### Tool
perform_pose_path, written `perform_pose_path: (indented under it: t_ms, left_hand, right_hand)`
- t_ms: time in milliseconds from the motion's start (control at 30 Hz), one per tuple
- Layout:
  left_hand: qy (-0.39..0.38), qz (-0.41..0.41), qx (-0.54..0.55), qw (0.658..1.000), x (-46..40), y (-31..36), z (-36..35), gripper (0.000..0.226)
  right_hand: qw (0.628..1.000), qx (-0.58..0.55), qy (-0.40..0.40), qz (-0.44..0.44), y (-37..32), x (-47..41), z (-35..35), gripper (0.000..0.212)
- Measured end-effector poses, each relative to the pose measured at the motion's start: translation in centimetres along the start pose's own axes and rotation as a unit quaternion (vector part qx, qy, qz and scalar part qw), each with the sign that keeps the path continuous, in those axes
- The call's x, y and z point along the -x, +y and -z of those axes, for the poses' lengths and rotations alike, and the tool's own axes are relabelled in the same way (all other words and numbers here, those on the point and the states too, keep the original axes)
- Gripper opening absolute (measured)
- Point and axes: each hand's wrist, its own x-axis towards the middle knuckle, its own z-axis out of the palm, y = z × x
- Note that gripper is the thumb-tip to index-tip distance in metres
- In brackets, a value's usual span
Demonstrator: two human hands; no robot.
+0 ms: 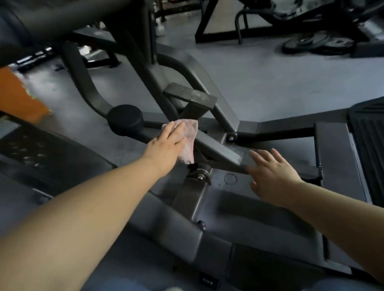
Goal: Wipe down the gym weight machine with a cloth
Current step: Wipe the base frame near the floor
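Grey gym floor (238, 77), dark weight machine (217, 148) low across it.
From the left: a round black knob (125, 119) on the frame, then the left hand (168, 144) with flat fingers pressing one pale pink cloth (189, 141) onto a bar slanting down to the right; the right hand (270, 177), fingers spread, holds nothing beside that bar's lower end. Weight plates (318, 43) lie far right.

The left hand (168, 144) is pressing a pink cloth (189, 141) onto the machine's frame bar (220, 149); the right hand (274, 177) is resting open on the bar's lower end.
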Motion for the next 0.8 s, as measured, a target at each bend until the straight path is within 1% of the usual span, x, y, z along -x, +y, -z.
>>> perform_pose_path:
  t_ms: [67, 133, 167, 233, 300, 367, 433, 533, 567, 600, 667, 733, 767, 800]
  left_hand:
    - [0.031, 0.016, 0.049, 0.998, 0.4, -0.3, 1.0, 0.067]
    - [0.080, 0.057, 0.099, 0.990, 0.1, -1.1, 1.2, 0.075]
    - [0.107, 0.086, 0.123, 0.983, -0.3, -1.5, 1.2, 0.076]
    - [0.158, 0.156, 0.183, 0.958, -1.4, -2.4, 1.4, 0.073]
    - [0.184, 0.226, 0.256, 0.922, -2.8, -3.2, 2.2, 0.071]
    - [0.211, 0.270, 0.327, 0.880, -4.2, -3.9, 3.4, 0.067]
    - [0.271, 0.288, 0.389, 0.832, -5.6, -4.9, 4.8, 0.063]
    - [0.372, 0.303, 0.470, 0.741, -7.4, -6.6, 6.9, 0.058]
    - [0.397, 0.307, 0.481, 0.719, -8.0, -7.1, 7.7, 0.057]
    - [0.416, 0.309, 0.483, 0.706, -8.5, -7.5, 8.4, 0.057]
    - [0.435, 0.318, 0.470, 0.700, -9.8, -8.3, 9.4, 0.056]
    - [0.428, 0.329, 0.461, 0.704, -11.1, -8.7, 10.1, 0.056]
    - [0.423, 0.327, 0.453, 0.713, -11.5, -8.7, 10.2, 0.056]
    - [0.418, 0.321, 0.440, 0.727, -11.9, -8.5, 10.0, 0.058]
  right_hand:
    - [0.999, -0.019, 0.029, 0.011, -0.7, -0.3, 2.3, 0.047]
    - [0.997, -0.021, 0.066, 0.021, -1.2, -1.6, 4.4, 0.046]
    - [0.996, -0.028, 0.088, 0.018, -1.4, -2.5, 5.5, 0.047]
    - [0.990, -0.056, 0.129, 0.006, -2.1, -4.7, 7.8, 0.049]
    - [0.982, -0.084, 0.168, 0.003, -2.9, -7.5, 9.6, 0.053]
    - [0.975, -0.108, 0.194, 0.005, -3.8, -10.6, 10.8, 0.059]
    - [0.965, -0.141, 0.221, -0.008, -4.7, -13.6, 11.9, 0.065]
    - [0.947, -0.203, 0.245, -0.049, -5.8, -17.2, 12.6, 0.067]
    - [0.944, -0.219, 0.240, -0.062, -5.9, -18.1, 12.2, 0.066]
    - [0.944, -0.227, 0.230, -0.066, -6.1, -18.6, 11.6, 0.065]
    - [0.958, -0.198, 0.203, -0.047, -6.2, -19.0, 9.8, 0.068]
    - [0.966, -0.150, 0.210, -0.021, -6.0, -19.2, 8.5, 0.088]
    - [0.960, -0.157, 0.230, -0.020, -5.7, -19.6, 7.8, 0.095]
    - [0.950, -0.163, 0.267, -0.024, -5.5, -20.2, 7.1, 0.096]
